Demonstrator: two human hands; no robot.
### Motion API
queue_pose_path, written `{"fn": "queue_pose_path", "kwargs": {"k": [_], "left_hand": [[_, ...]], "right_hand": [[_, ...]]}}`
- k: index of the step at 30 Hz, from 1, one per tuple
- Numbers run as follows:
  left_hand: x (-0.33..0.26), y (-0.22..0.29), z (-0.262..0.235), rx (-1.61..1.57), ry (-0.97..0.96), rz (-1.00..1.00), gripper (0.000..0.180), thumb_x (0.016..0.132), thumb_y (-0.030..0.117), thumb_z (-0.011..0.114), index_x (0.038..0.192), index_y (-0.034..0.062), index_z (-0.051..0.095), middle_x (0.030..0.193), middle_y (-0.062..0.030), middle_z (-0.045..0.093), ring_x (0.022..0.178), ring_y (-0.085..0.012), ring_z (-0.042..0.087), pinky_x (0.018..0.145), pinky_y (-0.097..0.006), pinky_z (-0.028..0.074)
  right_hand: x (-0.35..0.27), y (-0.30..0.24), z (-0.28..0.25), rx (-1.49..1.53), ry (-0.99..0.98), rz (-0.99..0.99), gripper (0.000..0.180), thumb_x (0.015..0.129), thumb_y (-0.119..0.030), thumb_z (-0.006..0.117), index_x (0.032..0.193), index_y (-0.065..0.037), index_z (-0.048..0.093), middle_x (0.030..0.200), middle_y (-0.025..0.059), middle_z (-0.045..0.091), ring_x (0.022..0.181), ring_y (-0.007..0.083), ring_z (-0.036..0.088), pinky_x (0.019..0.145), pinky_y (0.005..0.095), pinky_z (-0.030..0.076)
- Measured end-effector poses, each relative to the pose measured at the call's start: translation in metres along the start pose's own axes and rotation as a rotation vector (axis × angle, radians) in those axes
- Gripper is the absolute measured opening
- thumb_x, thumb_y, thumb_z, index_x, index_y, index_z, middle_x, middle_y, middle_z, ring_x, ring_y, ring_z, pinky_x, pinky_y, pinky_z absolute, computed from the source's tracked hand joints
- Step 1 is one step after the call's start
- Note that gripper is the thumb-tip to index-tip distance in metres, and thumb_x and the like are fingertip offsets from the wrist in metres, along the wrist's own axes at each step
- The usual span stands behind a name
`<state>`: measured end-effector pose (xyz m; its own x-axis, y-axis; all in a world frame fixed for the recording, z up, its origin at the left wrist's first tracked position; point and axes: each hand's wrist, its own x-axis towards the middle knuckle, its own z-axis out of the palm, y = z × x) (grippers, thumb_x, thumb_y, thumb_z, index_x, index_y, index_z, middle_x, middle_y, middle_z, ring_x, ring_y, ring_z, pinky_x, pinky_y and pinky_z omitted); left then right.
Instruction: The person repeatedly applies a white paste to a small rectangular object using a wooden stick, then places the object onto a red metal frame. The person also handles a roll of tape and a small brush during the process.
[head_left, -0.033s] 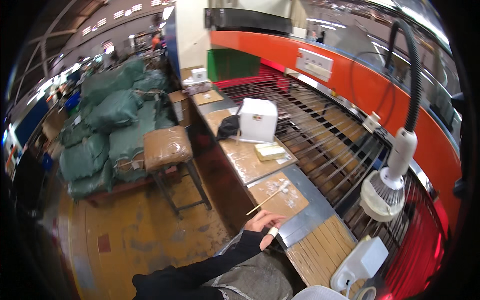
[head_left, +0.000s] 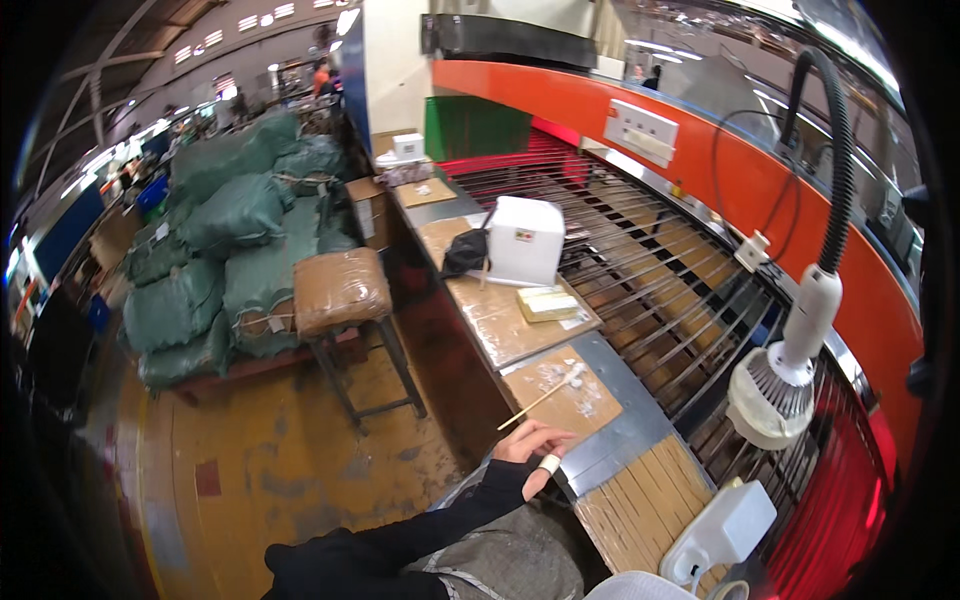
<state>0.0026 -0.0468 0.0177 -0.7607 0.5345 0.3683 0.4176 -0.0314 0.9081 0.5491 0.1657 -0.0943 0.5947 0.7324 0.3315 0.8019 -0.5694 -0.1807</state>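
Note:
My left hand [head_left: 532,452], in a black sleeve, hovers at or just over the near edge of the bench. Its fingers are stretched forward and a little bent, with nothing visible in them; a white wrap circles the thumb. Just beyond the knuckles lies a thin wooden stick [head_left: 540,402] with a white, fluffy tip, apparently apart from the fingers. White residue is smeared on the brown board [head_left: 600,408] under that tip. A grey metal strip [head_left: 604,452] runs beside the fingertips. My right hand is out of view.
A slatted brown board [head_left: 640,500] and white device [head_left: 725,530] lie nearer. Farther along stand a white box [head_left: 526,240] and yellowish block [head_left: 547,304]. A lamp [head_left: 775,390] overhangs the metal rods [head_left: 640,290]. At left, a wrapped parcel [head_left: 342,290] tops a stool beside green bales [head_left: 235,215].
The whole view has shifted slightly. My left hand keeps the same pose beside the stick, and nothing has been picked up or put down.

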Motion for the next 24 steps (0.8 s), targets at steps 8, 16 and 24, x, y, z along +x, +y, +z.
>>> {"fn": "queue_pose_path", "kwargs": {"k": [8, 16, 24], "left_hand": [[0.005, -0.002, 0.005, -0.031, -0.003, 0.046, 0.023, 0.094, 0.005, 0.066, 0.116, 0.0072, 0.074, 0.1, -0.0086, 0.065, 0.087, -0.016, 0.067, 0.08, -0.029, 0.055], [0.006, -0.016, -0.019, 0.014, 0.137, 0.071, 0.022, 0.093, 0.005, 0.067, 0.114, 0.0081, 0.075, 0.1, -0.0091, 0.065, 0.087, -0.018, 0.067, 0.078, -0.029, 0.054], [0.01, -0.055, -0.085, 0.196, 0.374, 0.031, 0.022, 0.087, 0.003, 0.069, 0.107, 0.0099, 0.076, 0.092, -0.0088, 0.065, 0.081, -0.0198, 0.066, 0.075, -0.031, 0.053]], "right_hand": [[-0.064, -0.139, -0.141, 1.033, 0.641, -0.798, 0.02, 0.099, -0.016, 0.058, 0.107, 0.002, 0.059, 0.095, 0.0205, 0.062, 0.084, 0.0364, 0.061, 0.074, 0.0453, 0.051], [-0.235, -0.269, -0.232, 1.391, -0.134, -1.258, 0.015, 0.099, -0.011, 0.056, 0.107, 0.002, 0.059, 0.089, 0.0147, 0.064, 0.076, 0.0254, 0.063, 0.065, 0.0362, 0.05], [-0.294, -0.398, -0.256, 1.685, -0.259, -1.194, 0.029, 0.094, -0.001, 0.052, 0.121, 0.001, 0.062, 0.085, 0.0119, 0.069, 0.073, 0.0181, 0.066, 0.067, 0.0298, 0.053]]}}
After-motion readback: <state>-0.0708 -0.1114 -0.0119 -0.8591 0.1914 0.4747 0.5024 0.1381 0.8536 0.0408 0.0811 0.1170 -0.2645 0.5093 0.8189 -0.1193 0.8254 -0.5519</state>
